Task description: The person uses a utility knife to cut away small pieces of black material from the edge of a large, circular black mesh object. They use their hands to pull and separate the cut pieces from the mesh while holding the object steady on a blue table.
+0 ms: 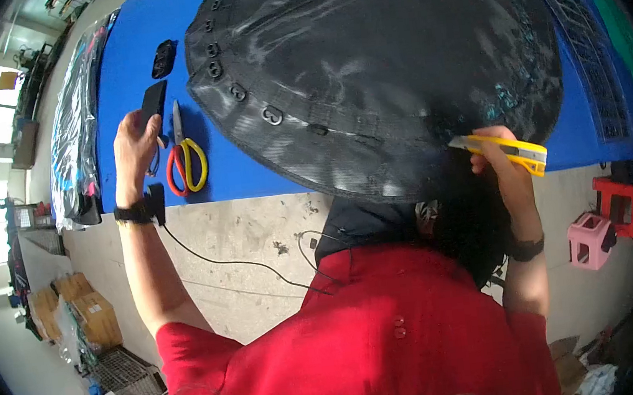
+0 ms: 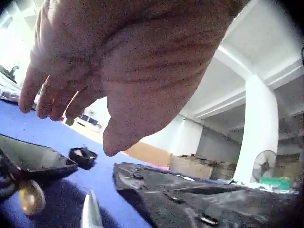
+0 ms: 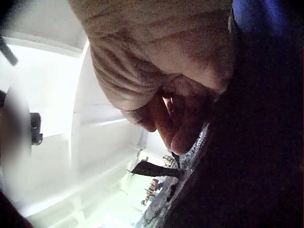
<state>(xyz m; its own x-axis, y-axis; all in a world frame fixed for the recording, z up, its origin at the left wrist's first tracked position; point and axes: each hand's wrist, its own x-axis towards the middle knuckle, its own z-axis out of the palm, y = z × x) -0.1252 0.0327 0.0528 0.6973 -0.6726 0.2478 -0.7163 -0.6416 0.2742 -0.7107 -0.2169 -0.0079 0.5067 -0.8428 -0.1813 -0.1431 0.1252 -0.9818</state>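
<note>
Our right hand (image 1: 514,186) grips a yellow utility knife (image 1: 500,145), its nose over the near part of the black mesh mat (image 1: 394,58), which lies on the blue desk (image 1: 213,170) and overhangs the front edge. If the knife slips, or slack mesh bunches beneath it, we could gash good material; the overhang might also drag the mat towards us. Our left hand (image 1: 134,151), loose-fingered and holding nothing, hovers by a flat black object (image 1: 155,99), with the scissors (image 1: 179,135) just to its right.
</note>
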